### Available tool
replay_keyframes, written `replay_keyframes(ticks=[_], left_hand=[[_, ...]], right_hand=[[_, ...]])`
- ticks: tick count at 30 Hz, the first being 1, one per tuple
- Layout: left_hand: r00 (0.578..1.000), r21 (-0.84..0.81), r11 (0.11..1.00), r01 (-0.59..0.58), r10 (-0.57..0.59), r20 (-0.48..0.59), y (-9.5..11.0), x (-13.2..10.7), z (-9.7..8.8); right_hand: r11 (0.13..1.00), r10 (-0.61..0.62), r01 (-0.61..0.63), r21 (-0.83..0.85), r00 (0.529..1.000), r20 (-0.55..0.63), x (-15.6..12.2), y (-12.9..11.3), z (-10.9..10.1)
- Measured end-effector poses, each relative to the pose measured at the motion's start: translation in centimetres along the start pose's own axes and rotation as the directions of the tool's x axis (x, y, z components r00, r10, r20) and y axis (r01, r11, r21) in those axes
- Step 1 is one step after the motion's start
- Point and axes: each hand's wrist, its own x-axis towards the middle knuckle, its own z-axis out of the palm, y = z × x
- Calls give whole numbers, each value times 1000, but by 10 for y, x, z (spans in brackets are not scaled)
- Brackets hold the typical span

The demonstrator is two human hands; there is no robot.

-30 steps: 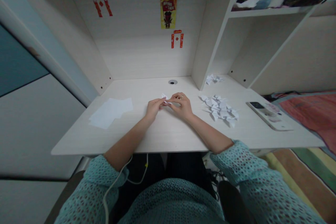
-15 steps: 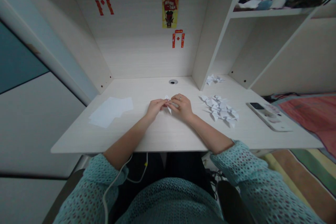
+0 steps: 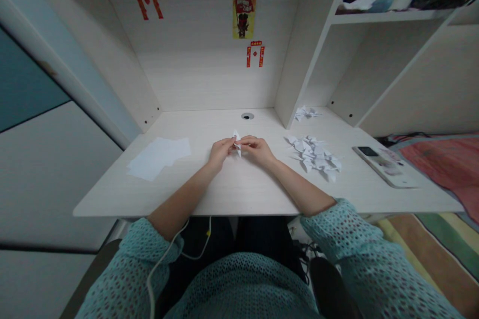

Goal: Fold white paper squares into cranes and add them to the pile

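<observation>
A small folded white paper figure (image 3: 237,143), pointed at top and bottom, is held just above the desk between my two hands. My left hand (image 3: 222,152) pinches it from the left with thumb and fingers. From the other side, my right hand (image 3: 259,149) closes its thumb and fingertips on it. My fingers cover part of the folds. To the left lie flat sheets of white paper (image 3: 159,157), overlapping one another. A pile of folded white paper figures (image 3: 313,154) is spread to the right of my right hand.
More folded paper pieces (image 3: 307,113) sit by the upright divider (image 3: 290,60). A phone-like white device (image 3: 385,165) lies near the desk's right end. A round cable hole (image 3: 247,116) is at the back. A white cable (image 3: 151,279) hangs over my left sleeve.
The paper figure has turned and stands more upright, showing more of its points. My right hand's fingers have shifted and flattened lower around it. The view has moved very slightly.
</observation>
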Motion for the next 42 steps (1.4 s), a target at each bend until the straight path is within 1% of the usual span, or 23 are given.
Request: replay_keyframes(ticks=[4,6,8,11,14,16,20,22,28,31,33,35,39,42], left_hand=[[997,19,998,-64,65,-39,2,-3,3],[996,36,997,-75,77,-54,4,-4,4],[996,40,997,-72,74,-54,5,-6,4],[997,26,997,-72,73,-32,5,-7,4],[996,29,996,-89,90,-16,5,-7,4],[994,48,993,-108,109,-14,4,-7,5],[984,96,980,-172,175,-29,4,-7,5],[979,94,977,-193,198,-47,4,-7,5],[976,18,979,-202,203,-80,8,-9,8],[969,48,975,-219,223,-111,11,-11,10],[969,66,977,-202,209,-134,12,-12,11],[970,73,981,-178,187,-153,12,-13,11],[969,92,984,-155,169,-180,11,-11,8],[971,99,985,-145,160,-177,10,-9,6]], right_hand=[[998,64,-64,3,996,-68,1,0,2],[995,95,-94,9,989,-110,0,1,4],[995,102,-98,31,983,-152,0,1,7],[991,113,-93,101,970,-216,-2,-1,11],[976,156,-104,192,949,-275,-4,-6,14],[968,180,-115,222,937,-298,-5,-9,15],[965,202,-138,221,932,-300,-4,-11,14],[965,200,-136,225,936,-291,-4,-10,14],[965,199,-139,220,940,-277,-5,-11,16],[961,189,-119,250,942,-278,-4,-10,17],[958,193,-115,264,936,-294,-3,-9,16],[959,216,-146,244,931,-295,-3,-7,16],[957,280,-249,147,926,-255,-3,-4,16],[956,288,-267,118,929,-234,-4,-3,15]])
